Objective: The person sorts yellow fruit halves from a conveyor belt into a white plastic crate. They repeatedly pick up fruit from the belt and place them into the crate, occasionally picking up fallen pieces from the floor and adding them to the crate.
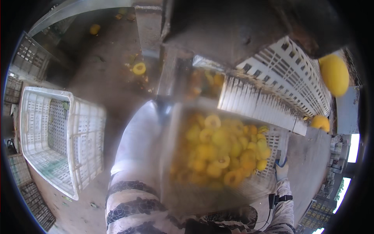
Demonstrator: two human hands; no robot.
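A white plastic crate [273, 142] with slotted walls is in front of me, blurred by motion. Many halved yellow stone fruits [222, 146] lie in it, some with the pit hollow showing. At the crate's right end, my right hand [281, 169], in a blue and white glove, grips the rim. My left arm reaches along the crate's left side in a white sleeve. At the far left corner my left hand [165, 108] is on the crate, dark blue and badly blurred, its fingers not distinct.
A white slotted crate [87, 143] stands on its side at left. Ahead are a dark metal structure [225, 32], a slotted white crate wall [289, 76] and a ribbed white panel [257, 105]. Loose fruit [139, 68] lies on the floor; two yellow fruits [334, 75] appear at right.
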